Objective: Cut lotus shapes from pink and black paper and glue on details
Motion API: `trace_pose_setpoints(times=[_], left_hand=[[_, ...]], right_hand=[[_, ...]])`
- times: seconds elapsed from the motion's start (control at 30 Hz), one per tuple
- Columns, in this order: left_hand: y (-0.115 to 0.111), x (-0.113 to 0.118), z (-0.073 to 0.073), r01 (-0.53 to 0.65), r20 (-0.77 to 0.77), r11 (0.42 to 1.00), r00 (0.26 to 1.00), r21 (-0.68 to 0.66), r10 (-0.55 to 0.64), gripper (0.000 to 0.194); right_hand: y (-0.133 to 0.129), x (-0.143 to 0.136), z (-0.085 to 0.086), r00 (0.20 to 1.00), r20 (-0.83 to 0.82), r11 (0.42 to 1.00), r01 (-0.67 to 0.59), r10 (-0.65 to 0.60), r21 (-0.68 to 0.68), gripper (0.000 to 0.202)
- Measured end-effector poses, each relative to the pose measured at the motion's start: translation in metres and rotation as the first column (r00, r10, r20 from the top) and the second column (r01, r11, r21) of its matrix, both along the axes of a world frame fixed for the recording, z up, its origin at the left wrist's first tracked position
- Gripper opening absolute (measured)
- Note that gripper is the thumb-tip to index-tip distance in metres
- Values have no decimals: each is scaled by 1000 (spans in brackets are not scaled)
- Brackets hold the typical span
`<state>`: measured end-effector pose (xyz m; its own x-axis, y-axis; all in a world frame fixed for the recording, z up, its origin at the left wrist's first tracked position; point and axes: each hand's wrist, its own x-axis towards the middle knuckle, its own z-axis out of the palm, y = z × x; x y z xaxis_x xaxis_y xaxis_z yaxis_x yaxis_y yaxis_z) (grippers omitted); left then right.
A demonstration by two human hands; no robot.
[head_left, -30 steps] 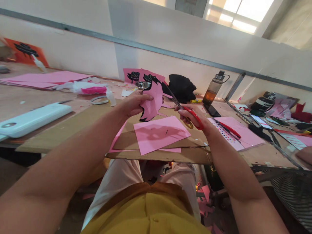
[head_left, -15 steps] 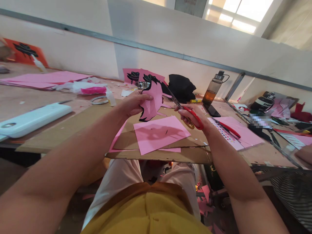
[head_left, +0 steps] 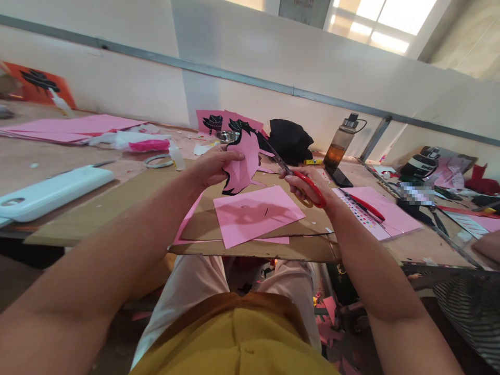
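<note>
My left hand pinches a pink paper cutout with a ragged black border, thumb on its pink face. In my right hand is a pair of scissors with red handles, fingers through the loops. The blades point up and left and reach the cutout's right edge, where a black strip shows; whether the tips are parted is hard to make out. Below both hands, a pink sheet with small dark marks lies on brown cardboard.
Behind the hands are a metal bowl, pink cards with black shapes and a black cloth-like heap. To the right stand a bottle, a phone and red-handled scissors. A white device lies left.
Both hands, the cutout and the scissors stay in nearly the same place. The black edging at the cutout's lower right side looks slightly reduced; the view has shifted a little.
</note>
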<state>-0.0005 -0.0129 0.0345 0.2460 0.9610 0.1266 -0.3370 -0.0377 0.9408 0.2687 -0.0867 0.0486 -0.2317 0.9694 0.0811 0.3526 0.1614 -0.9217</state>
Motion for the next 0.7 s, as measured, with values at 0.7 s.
trace_pose_setpoints(times=[0.7], left_hand=[[-1,-10,8,-28,-106,999,994,27,31,17]], right_hand=[[4,7,-6,984,71,987,-163,161,14,30]])
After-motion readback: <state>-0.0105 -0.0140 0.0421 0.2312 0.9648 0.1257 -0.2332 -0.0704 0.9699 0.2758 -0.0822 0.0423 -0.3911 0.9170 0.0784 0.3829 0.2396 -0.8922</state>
